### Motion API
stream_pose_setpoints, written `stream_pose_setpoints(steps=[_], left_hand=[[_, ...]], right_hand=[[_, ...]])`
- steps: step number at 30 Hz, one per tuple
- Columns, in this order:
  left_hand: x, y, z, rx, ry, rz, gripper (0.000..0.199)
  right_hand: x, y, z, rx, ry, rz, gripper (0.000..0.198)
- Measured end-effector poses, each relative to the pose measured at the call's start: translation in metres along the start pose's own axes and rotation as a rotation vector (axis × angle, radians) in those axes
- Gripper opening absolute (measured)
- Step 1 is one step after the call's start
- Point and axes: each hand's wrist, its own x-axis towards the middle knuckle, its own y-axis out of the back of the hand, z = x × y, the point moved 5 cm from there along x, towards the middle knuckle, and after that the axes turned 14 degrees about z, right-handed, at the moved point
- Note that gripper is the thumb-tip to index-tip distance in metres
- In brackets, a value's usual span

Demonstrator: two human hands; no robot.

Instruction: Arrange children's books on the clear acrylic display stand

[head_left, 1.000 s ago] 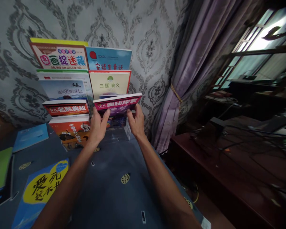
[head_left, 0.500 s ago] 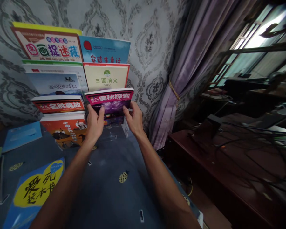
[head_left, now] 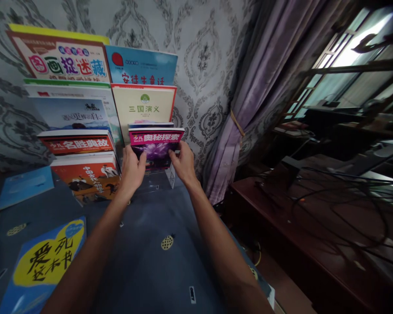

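"少儿奥秘探索" on the purple book (head_left: 157, 150)

head-height view; forward, steeply downward

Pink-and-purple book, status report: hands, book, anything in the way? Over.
Left hand: grip on left edge; right hand: grip on right edge. Pink-and-purple book: cover facing out. No obstruction seen in front; another book shows just behind.
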Motion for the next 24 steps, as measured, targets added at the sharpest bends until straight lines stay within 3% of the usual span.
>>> stream_pose_setpoints(steps=[6, 12, 18, 24], left_hand=[[-0.007, -0.002, 0.003, 0.099, -0.071, -0.016, 0.035], [-0.010, -0.001, 0.001, 0.217, -0.056, -0.037, 0.054], [-0.009, -0.005, -0.004, 0.198, -0.072, -0.074, 0.056], [-0.005, -0.010, -0.010, 0.171, 0.002, -0.101, 0.040]], right_hand=[[0.000, 0.000, 0.007, -0.072, 0.011, -0.003, 0.020], [-0.002, -0.004, 0.008, -0.071, 0.011, -0.010, 0.026], [-0.005, -0.008, 0.011, -0.127, 0.016, -0.031, 0.025], [-0.005, -0.011, 0.015, -0.079, 0.019, -0.014, 0.029]])
